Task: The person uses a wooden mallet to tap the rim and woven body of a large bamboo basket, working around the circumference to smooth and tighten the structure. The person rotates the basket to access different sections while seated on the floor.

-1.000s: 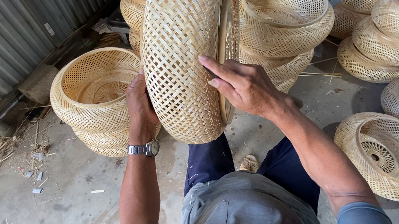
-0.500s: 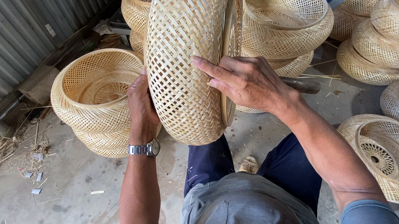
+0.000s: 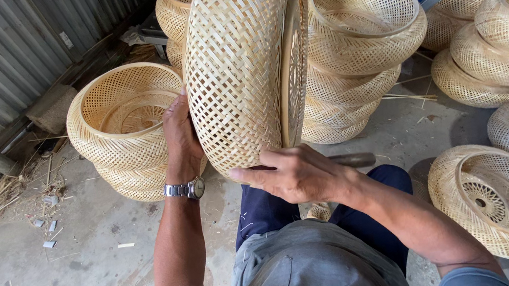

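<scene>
A large round woven bamboo basket (image 3: 237,66) stands on its edge in front of me, above my knees. My left hand (image 3: 179,133), with a metal wristwatch, grips its left side. At the basket's lower edge, next to the flat rim ring (image 3: 294,64), my right hand (image 3: 292,174) has its fingers curled against the weave. A dark rod-like handle (image 3: 355,160) pokes out just behind the right hand; whether the hand holds it is hidden.
Stacks of similar baskets stand all round: an open stack at the left (image 3: 123,131), a tall stack behind (image 3: 361,48), more at the right (image 3: 499,42) and one lying near my right knee (image 3: 498,198). Corrugated metal wall (image 3: 4,59) on the left; scraps litter the concrete floor (image 3: 47,225).
My right hand has slid down from the basket's right face to its lower edge. The left hand keeps its grip on the left side.
</scene>
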